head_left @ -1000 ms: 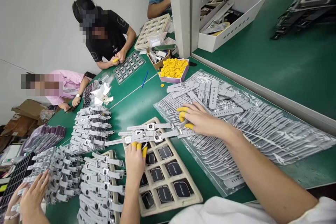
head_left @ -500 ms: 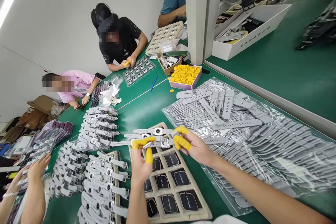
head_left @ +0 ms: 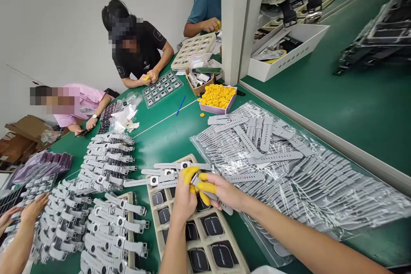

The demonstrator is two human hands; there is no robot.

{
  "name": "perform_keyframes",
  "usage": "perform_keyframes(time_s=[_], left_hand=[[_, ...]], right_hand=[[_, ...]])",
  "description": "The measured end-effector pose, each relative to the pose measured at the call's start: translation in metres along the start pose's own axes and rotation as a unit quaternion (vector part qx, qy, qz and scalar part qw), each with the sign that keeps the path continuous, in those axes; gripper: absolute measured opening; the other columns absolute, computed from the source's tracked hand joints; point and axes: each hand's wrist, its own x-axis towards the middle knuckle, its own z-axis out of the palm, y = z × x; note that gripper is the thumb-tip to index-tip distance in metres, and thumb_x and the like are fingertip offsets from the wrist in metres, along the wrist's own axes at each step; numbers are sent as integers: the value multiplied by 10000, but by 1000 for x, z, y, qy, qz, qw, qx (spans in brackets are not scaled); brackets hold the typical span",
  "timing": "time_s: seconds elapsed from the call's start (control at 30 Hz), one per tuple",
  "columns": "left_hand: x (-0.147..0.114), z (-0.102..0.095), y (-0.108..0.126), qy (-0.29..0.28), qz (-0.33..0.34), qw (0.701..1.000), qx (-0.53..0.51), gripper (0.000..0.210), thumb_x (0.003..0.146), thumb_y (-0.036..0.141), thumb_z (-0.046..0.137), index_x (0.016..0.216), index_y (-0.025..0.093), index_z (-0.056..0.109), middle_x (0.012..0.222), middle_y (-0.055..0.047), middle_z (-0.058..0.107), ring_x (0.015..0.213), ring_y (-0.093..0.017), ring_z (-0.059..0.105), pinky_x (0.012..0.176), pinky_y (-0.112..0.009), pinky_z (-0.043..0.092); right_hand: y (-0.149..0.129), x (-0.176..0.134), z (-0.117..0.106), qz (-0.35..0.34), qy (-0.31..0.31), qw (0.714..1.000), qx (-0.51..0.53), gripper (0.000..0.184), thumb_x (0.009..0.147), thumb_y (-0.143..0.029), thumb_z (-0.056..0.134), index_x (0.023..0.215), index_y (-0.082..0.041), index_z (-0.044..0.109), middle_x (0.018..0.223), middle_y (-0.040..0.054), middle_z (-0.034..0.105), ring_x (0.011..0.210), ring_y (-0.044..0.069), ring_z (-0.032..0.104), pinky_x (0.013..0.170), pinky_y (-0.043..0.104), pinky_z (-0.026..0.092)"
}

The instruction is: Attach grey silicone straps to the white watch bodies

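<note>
Flat green tabletop (head_left: 167,132): crossed at nine o'clock by one pale line (head_left: 167,118).
Yellow rubber finger covers (head_left: 207,187), six o'clock: left unpatterned.
Light-grey slim rubber straps (head_left: 266,133), three o'clock: dotted by rows of holes.
Cream moulded tray (head_left: 204,242), six o'clock: chequered with black square inserts (head_left: 213,225), outlined palely.

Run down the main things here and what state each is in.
Gray watch strap: held by left hand and right hand, end protruding
Beige compartment tray: loaded, watches laid across its far end
Purple-sided box: open, heaped with yellow finger cots
White perforated box: open, filled
</note>
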Motion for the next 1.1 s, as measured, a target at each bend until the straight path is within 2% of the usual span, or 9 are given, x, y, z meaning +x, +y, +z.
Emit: perform_keyframes(time_s=[0.17, 0.37, 0.43, 0.57, 0.6, 0.7, 0.77, 0.9, 1.1], left_hand=[[1, -1, -5, -11, 13, 1000, 0, 596, 921, 17, 434, 1457, 246, 559, 1429, -112, 623, 1350, -252, 566, 1173, -472, 444], [-4, 3, -1, 24, -21, 998, -55, 403, 1054, 187, 447, 1416, 274, 603, 1373, -93, 675, 1297, -238, 624, 1118, -418, 487], [-5, 4, 2, 48, -63, 993, -85, 344, 1069, 262, 476, 1377, 255, 629, 1323, -99, 696, 1221, -237, 661, 1034, -389, 535], [-1, 4, 5, 84, -137, 979, -128, 326, 1076, 329, 487, 1343, 226, 644, 1133, -92, 736, 906, -188, 704, 768, -308, 572], [0, 3, 5, 82, -129, 981, -121, 321, 1073, 316, 488, 1337, 229, 649, 1127, -89, 735, 918, -191, 702, 797, -321, 577], [4, 2, 6, 40, -64, 994, -84, 338, 1030, 233, 516, 1336, 245, 658, 1263, -97, 710, 1171, -241, 667, 1049, -432, 533], [4, 2, 5, 7, -31, 997, -73, 397, 997, 176, 518, 1367, 251, 640, 1346, -101, 687, 1267, -257, 628, 1132, -475, 483], [3, 2, 4, 4, -27, 997, -73, 449, 1005, 124, 448, 1406, 248, 607, 1381, -116, 665, 1260, -251, 632, 1114, -476, 500], [4, 5, 6, 10, -10, 997, -72, 454, 1046, 139, 392, 1446, 265, 567, 1354, -119, 660, 1220, -237, 644, 1062, -441, 536]], right_hand=[[0, -1, -3, 9, -23, 999, 21, 418, 886, -571, 686, 996, -194, 543, 544, -73, 605, 342, 57, 388, 328, 164, 292], [3, 1, -6, -9, -25, 999, 46, 387, 894, -553, 690, 952, -202, 538, 514, -85, 576, 335, 54, 354, 326, 160, 267], [3, 3, -7, -18, -18, 998, 57, 383, 897, -551, 689, 942, -204, 536, 514, -86, 574, 332, 53, 345, 325, 161, 266], [1, 3, -8, -45, 5, 996, 78, 369, 914, -550, 669, 934, -201, 549, 514, -91, 562, 333, 53, 335, 337, 167, 284], [1, 2, -8, -46, -3, 997, 70, 361, 918, -541, 669, 929, -198, 556, 516, -85, 573, 339, 57, 357, 345, 170, 295], [2, 2, -5, -37, -41, 998, 34, 347, 920, -519, 678, 895, -189, 574, 515, -62, 603, 365, 73, 432, 370, 180, 321], [4, 1, -3, -34, -35, 998, 28, 349, 912, -517, 692, 867, -191, 573, 515, -58, 608, 379, 77, 447, 380, 186, 322], [6, 1, -3, -38, 25, 999, 25, 366, 905, -536, 699, 862, -193, 578, 504, -68, 584, 378, 71, 420, 382, 192, 312], [13, 0, -7, -20, 39, 998, 43, 371, 912, -555, 681, 902, -200, 573, 498, -73, 567, 366, 74, 407, 376, 189, 309]])
